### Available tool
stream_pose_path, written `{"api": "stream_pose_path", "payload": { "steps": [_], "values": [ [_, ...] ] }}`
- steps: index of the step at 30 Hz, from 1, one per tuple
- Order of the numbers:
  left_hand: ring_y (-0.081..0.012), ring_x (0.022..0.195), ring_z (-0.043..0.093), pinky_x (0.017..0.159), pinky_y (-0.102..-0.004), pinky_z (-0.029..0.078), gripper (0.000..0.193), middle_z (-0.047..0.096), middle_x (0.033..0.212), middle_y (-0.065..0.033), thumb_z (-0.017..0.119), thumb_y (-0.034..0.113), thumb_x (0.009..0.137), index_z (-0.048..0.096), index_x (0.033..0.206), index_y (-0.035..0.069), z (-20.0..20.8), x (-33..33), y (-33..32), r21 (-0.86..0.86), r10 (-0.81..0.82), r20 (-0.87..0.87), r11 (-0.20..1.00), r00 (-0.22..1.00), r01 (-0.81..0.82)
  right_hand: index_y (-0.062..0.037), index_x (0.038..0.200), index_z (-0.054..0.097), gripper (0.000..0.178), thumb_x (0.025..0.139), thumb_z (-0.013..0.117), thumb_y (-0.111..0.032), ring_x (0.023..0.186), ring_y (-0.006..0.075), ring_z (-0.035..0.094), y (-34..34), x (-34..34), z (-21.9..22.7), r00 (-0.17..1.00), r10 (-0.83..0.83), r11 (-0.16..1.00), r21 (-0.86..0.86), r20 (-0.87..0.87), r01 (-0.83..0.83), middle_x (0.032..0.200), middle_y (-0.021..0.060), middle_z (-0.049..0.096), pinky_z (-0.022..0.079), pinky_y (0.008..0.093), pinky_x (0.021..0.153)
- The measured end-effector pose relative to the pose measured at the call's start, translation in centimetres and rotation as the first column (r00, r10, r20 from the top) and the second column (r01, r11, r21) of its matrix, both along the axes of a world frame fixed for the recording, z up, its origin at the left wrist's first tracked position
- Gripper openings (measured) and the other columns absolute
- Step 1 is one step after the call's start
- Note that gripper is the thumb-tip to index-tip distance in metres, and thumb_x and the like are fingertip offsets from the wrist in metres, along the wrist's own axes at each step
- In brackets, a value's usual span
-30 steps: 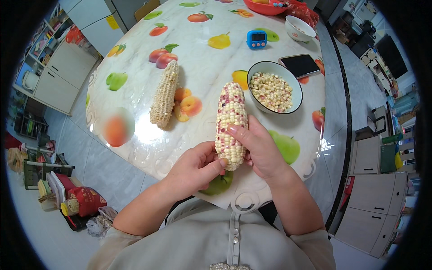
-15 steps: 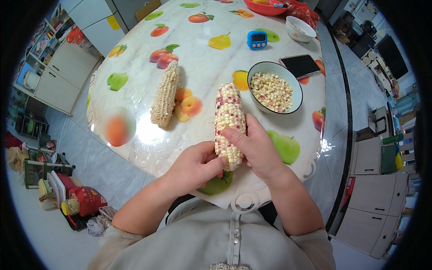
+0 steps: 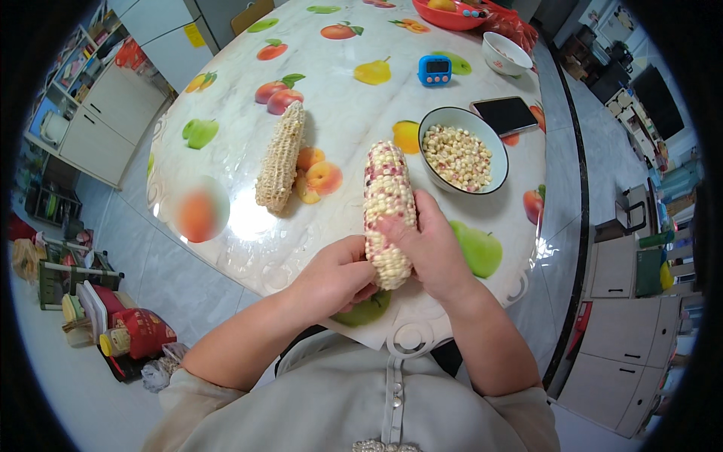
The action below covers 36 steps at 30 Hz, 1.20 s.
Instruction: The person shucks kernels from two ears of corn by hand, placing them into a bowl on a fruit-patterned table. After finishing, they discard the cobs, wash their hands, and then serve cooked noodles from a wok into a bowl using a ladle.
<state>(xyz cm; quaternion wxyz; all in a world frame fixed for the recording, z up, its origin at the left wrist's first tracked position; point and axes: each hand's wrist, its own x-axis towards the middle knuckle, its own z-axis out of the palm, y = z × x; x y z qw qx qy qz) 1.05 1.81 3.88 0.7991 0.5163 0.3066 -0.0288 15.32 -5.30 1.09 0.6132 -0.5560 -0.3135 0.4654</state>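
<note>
An ear of corn with cream and purple kernels stands nearly upright in the picture over the near part of the table. My right hand grips its right side, thumb across the front, other fingers behind. Curled against the lower left of the ear is my left hand, with its fingertips partly hidden. A stripped corn cob lies on the table to the left. To the right, a bowl with a dark rim contains loose kernels.
The table has a fruit-print cover. Behind the kernel bowl lie a phone and a blue timer. Farther back are a white bowl and a red basin. Packages stand off the table at lower left.
My left thumb has shifted from the front of the ear's lower end to its left side. My right hand keeps its grip. The whole view has shifted slightly.
</note>
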Motion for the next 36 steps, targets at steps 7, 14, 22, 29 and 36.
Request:
{"api": "stream_pose_path", "payload": {
  "steps": [7, 14, 22, 29, 36],
  "values": [
    [-0.0066, 0.055, 0.044, 0.039, -0.0174, 0.028, 0.028, 0.052, 0.075, -0.0045, 0.049, 0.016, 0.079, 0.051, 0.104, 0.004, -0.7, -0.7, 0.9, -0.263, 0.019, 0.103, 0.965, 0.994, 0.009, 0.0018, 0.104, 0.046, 0.031, 0.086, 0.062, -0.019, 0.080, 0.0085, 0.055, -0.1, 0.1, 0.7, 0.983, -0.005, 1.000, 0.030, -0.185, 0.011, 0.092, 0.0067, 0.057, 0.048, 0.0239, 0.067],
    [-0.0082, 0.060, 0.049, 0.040, -0.0197, 0.034, 0.027, 0.055, 0.079, -0.0058, 0.048, 0.018, 0.085, 0.050, 0.108, 0.004, -0.2, -0.8, 0.7, -0.213, -0.011, 0.119, 0.976, 0.993, 0.036, 0.0016, 0.105, 0.046, 0.030, 0.087, 0.059, -0.018, 0.079, 0.0093, 0.056, -0.3, 0.2, 1.0, 0.945, 0.012, 1.000, 0.020, -0.328, -0.006, 0.093, 0.0073, 0.057, 0.050, 0.0246, 0.067],
    [-0.0108, 0.065, 0.052, 0.047, -0.0218, 0.037, 0.031, 0.057, 0.085, -0.0082, 0.048, 0.016, 0.084, 0.049, 0.111, 0.002, -1.2, -1.0, 0.8, -0.274, 0.047, 0.196, 0.962, 0.979, 0.009, 0.0019, 0.106, 0.046, 0.030, 0.088, 0.058, -0.018, 0.079, 0.0095, 0.057, -0.2, 0.2, 0.9, 0.949, 0.031, 0.999, 0.019, -0.313, -0.026, 0.094, 0.0079, 0.056, 0.050, 0.0248, 0.066],
    [-0.0086, 0.064, 0.047, 0.046, -0.0200, 0.033, 0.031, 0.055, 0.085, -0.0055, 0.050, 0.022, 0.088, 0.049, 0.112, 0.003, -0.9, -1.1, 0.3, -0.219, 0.075, 0.127, 0.975, 0.989, -0.046, 0.0025, 0.105, 0.046, 0.032, 0.087, 0.060, -0.019, 0.081, 0.0089, 0.055, -0.2, 0.1, 0.8, 0.965, 0.025, 1.000, 0.007, -0.262, -0.024, 0.094, 0.0077, 0.056, 0.048, 0.0238, 0.069],
    [-0.0033, 0.058, 0.034, 0.043, -0.0165, 0.022, 0.026, 0.043, 0.074, 0.0011, 0.054, 0.022, 0.087, 0.050, 0.105, 0.005, -1.0, -0.9, 0.7, -0.192, -0.004, 0.088, 0.981, 0.996, 0.021, 0.0030, 0.105, 0.046, 0.032, 0.086, 0.061, -0.020, 0.081, 0.0090, 0.055, -0.1, -0.1, 0.7, 0.973, 0.012, 1.000, 0.010, -0.231, -0.010, 0.094, 0.0079, 0.056, 0.048, 0.0241, 0.069]
  ]
}}
